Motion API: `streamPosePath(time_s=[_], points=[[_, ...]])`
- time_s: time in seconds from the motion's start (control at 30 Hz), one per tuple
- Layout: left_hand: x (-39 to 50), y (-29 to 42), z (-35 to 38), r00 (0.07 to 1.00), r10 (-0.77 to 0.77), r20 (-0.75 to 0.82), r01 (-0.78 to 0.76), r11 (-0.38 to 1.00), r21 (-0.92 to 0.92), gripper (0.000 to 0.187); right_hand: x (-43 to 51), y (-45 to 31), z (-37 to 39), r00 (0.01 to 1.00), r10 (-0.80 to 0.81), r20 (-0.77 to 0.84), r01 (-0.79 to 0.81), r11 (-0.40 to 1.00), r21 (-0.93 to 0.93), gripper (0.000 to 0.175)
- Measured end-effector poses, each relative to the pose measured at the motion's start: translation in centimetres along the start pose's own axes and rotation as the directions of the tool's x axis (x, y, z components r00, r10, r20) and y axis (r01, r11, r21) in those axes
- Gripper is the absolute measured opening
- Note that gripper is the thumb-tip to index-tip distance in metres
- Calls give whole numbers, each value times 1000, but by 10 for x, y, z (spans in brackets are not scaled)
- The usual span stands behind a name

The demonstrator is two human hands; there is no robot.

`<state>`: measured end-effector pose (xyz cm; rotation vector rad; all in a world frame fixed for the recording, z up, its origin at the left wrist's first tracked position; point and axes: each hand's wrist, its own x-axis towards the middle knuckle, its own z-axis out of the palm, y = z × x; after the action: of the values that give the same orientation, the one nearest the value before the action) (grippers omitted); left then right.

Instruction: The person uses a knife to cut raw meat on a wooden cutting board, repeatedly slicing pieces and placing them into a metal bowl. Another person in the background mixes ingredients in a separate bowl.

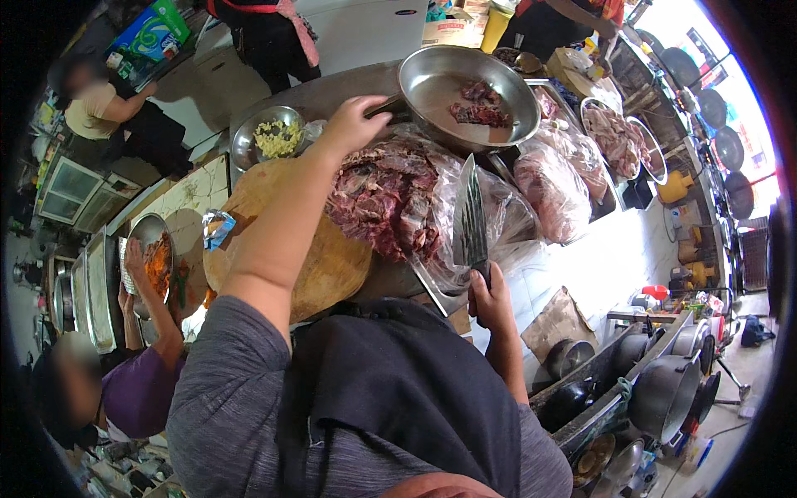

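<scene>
My left hand (360, 126) reaches forward over the counter, fingers closed around the handle of a wide steel frying pan (426, 87). A few dark pieces of raw meat (481, 106) lie in that pan. In my right hand (493, 297) is a kitchen knife (471, 218), its broad blade pointing away from me. Between my hands, a large heap of raw red meat (392, 193) sits on clear plastic in a metal tray (433, 292). Below my left forearm is a round wooden chopping board (336, 267), with a torn foil packet (218, 229) at its left edge.
A steel bowl of chopped garlic (277, 138) stands beyond the board. To the right are bagged pale meat (551, 190) and a basin of meat pieces (613, 134). At left, a person (140, 386) handles a pan of orange food (155, 261). Other people stand beyond the counter. Pots (663, 395) crowd the lower right.
</scene>
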<state>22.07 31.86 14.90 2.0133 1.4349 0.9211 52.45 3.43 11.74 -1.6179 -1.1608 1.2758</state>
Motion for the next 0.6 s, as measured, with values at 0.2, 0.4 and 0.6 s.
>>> streamPosePath(time_s=[0.2,0.4,0.6], points=[[-172,-86,-26,926,-373,-51,371,882,292,46,27,-2,7,994,-78,75,84,993,-85,16],[-272,-104,6,912,-348,-218,400,872,282,31,49,-18,23,977,-169,128,186,974,-133,17],[-186,-67,-10,890,-435,-136,421,899,-122,19,51,-19,21,986,-79,147,93,992,-86,31]])
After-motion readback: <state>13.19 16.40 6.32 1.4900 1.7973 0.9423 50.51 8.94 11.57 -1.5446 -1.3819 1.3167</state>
